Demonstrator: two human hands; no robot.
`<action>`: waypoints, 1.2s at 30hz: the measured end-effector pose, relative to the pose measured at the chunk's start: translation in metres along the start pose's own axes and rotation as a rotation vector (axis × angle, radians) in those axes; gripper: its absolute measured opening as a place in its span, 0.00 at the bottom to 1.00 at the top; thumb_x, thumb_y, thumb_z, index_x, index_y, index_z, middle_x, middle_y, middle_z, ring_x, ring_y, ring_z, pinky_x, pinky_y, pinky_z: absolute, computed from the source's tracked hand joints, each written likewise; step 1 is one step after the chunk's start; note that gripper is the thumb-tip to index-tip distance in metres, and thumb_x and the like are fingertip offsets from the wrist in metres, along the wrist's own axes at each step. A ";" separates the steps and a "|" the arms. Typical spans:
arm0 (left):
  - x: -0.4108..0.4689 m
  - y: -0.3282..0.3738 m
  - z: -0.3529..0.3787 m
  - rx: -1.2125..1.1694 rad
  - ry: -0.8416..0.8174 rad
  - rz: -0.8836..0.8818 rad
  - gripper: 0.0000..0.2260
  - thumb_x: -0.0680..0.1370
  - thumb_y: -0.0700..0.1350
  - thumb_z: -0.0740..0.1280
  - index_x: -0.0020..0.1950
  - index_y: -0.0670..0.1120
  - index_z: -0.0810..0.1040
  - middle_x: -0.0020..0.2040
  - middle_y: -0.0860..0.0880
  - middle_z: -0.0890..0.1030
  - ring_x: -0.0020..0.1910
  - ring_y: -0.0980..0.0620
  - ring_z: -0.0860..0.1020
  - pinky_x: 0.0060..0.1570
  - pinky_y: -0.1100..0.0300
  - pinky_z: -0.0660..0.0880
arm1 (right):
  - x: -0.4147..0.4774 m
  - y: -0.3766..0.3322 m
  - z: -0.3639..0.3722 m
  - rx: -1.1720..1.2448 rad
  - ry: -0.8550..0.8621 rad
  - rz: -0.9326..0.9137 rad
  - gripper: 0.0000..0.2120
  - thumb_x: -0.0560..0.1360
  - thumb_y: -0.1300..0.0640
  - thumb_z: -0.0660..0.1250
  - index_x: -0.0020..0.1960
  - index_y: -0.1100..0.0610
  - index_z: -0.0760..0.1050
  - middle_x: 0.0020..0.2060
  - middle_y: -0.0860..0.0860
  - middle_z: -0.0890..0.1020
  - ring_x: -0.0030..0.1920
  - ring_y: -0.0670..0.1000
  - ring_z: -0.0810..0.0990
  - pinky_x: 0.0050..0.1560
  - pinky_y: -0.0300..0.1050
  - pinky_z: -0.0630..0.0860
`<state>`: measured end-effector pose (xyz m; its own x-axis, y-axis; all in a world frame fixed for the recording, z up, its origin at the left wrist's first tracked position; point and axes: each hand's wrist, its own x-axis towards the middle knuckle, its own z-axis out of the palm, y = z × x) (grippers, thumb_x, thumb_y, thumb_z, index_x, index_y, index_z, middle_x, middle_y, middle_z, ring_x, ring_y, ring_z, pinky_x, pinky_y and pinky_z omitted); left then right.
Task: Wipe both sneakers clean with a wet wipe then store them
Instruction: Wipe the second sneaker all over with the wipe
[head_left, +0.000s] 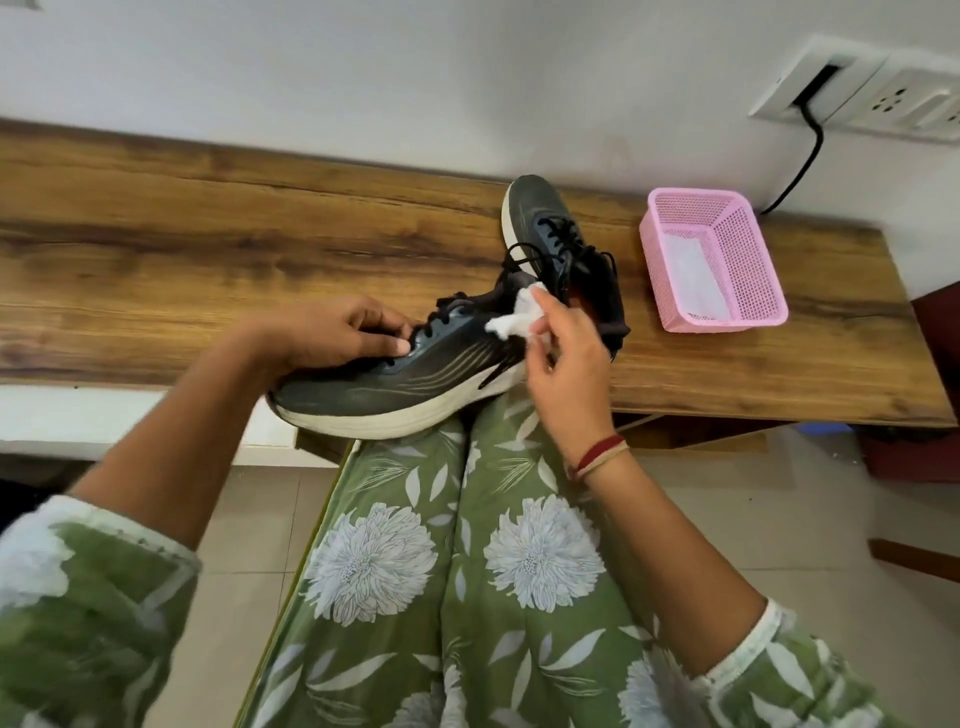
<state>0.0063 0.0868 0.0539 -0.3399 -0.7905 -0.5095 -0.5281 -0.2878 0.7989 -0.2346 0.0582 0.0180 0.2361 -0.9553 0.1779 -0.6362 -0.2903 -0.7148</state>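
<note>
Left hand (337, 332) curls over the laces of the near sneaker (384, 389), gripping it steady above the knees at the table (208, 234) edge, while the right hand (561, 374) pinches a bunched wet wipe (514, 317) up by the shoe's heel collar. That looks like mid-wipe on the first shoe. The second sneaker (550, 228) waits on the wood just behind, pink basket (763, 270) further right; next, I'd say, sweep the wipe along the white sole, then swap shoes.

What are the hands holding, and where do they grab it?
The left hand grips the near sneaker by its laced top; the right hand pinches the wet wipe at its right side.
</note>
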 end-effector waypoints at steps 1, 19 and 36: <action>0.002 0.003 -0.009 0.022 -0.038 -0.012 0.08 0.79 0.41 0.63 0.46 0.44 0.81 0.40 0.48 0.82 0.36 0.58 0.78 0.39 0.68 0.72 | 0.004 0.007 -0.003 0.094 0.038 0.103 0.17 0.75 0.66 0.63 0.62 0.56 0.76 0.49 0.53 0.76 0.45 0.47 0.75 0.50 0.33 0.72; 0.080 0.016 0.015 0.295 0.315 -0.074 0.11 0.78 0.55 0.64 0.59 0.55 0.76 0.51 0.52 0.77 0.52 0.50 0.76 0.53 0.56 0.71 | 0.006 0.001 0.010 0.302 0.137 0.265 0.09 0.72 0.65 0.64 0.48 0.60 0.82 0.47 0.53 0.82 0.49 0.48 0.80 0.54 0.44 0.76; 0.083 -0.005 0.043 0.175 0.704 -0.078 0.12 0.80 0.55 0.60 0.46 0.51 0.79 0.37 0.50 0.80 0.39 0.47 0.78 0.37 0.56 0.73 | 0.021 -0.004 0.036 -0.388 -0.058 -0.353 0.10 0.71 0.62 0.60 0.42 0.59 0.81 0.37 0.54 0.79 0.39 0.56 0.76 0.35 0.44 0.73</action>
<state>-0.0526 0.0459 -0.0062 0.2538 -0.9486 -0.1888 -0.6674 -0.3131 0.6757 -0.2009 0.0416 0.0004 0.5188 -0.7939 0.3171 -0.7327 -0.6040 -0.3135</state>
